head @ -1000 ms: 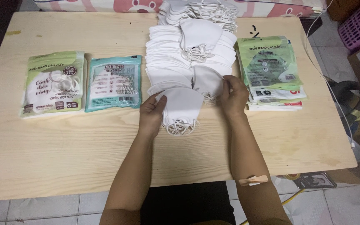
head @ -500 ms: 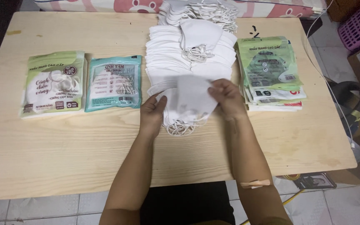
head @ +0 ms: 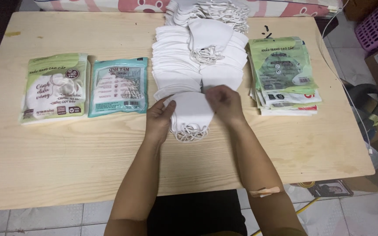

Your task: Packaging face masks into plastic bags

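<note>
White face masks point(head: 191, 114), folded flat, are held as a small stack near the front middle of the table point(head: 66, 166). The stack is pinched at its left edge by the left hand point(head: 159, 119), with the fingers closed on it. Its top right corner is gripped by the right hand point(head: 225, 103), which is also closed on it. The stack is held from both sides, most likely so that the masks stay lined up and do not slide apart. The thin ear loops point(head: 192, 134) are left hanging out at the bottom, resting on the wood.

Just behind the stack, more white masks are laid in a long overlapping row point(head: 176, 65), each one partly covering the next, perhaps so they can be picked off one by one. One mask point(head: 210, 37) with its loops bunched lies on top of the row. At the far edge a looser heap of masks point(head: 206, 8) is seen.

To the right, a pile of green printed packets point(head: 283, 70) is stacked close by. To the left, a teal packet point(head: 118, 86) and a light green packet point(head: 55, 87) are laid flat side by side, with masks seen inside them.
</note>
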